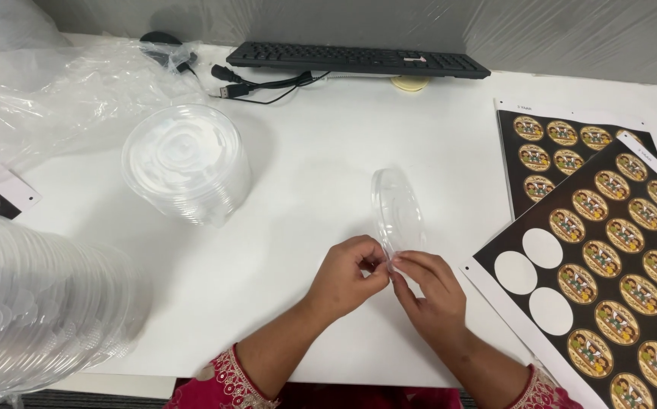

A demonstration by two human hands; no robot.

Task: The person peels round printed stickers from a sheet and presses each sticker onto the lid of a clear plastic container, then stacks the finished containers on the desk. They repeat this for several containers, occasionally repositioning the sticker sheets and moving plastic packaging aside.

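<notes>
both hands, left hand (344, 274) and right hand (431, 291), have a fingertip pinch grip on the near rim of the clear round plastic lid (397, 210) tilted above the white tabletop (321, 151), so it could easily slip and drop

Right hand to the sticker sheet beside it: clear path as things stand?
Probably yes. The sticker sheet lies flat just to the right of the right hand with only bare table between. But both hands are pinching the clear lid, so the left hand would hold it alone.
</notes>
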